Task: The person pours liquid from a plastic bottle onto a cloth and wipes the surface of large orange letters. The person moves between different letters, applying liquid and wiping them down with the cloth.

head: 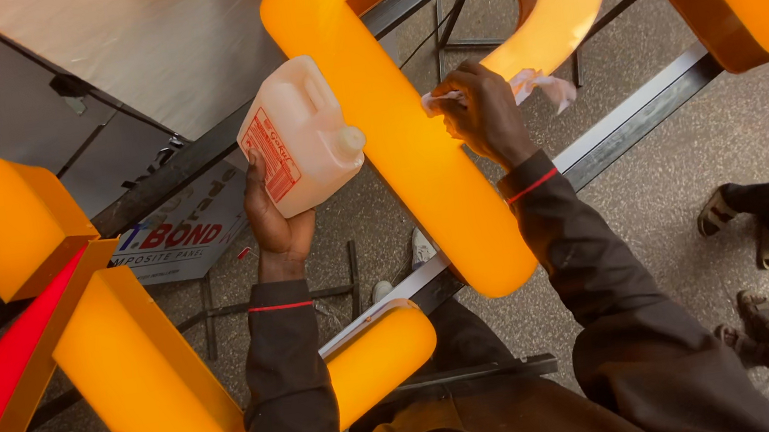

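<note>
Dark sleeves, red-trimmed cuffs

We see both dark-sleeved arms reaching up the frame: our left hand (275, 222) left of centre, fingers curled in a grip; our right hand (482, 112) above centre, knuckles up, fingers closed.

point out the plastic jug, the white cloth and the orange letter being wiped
plastic jug (300, 138), head view, on its labelled side
white cloth (541, 86), head view, on the loose end right of the hand
orange letter (405, 144), head view, on its straight stem
</note>
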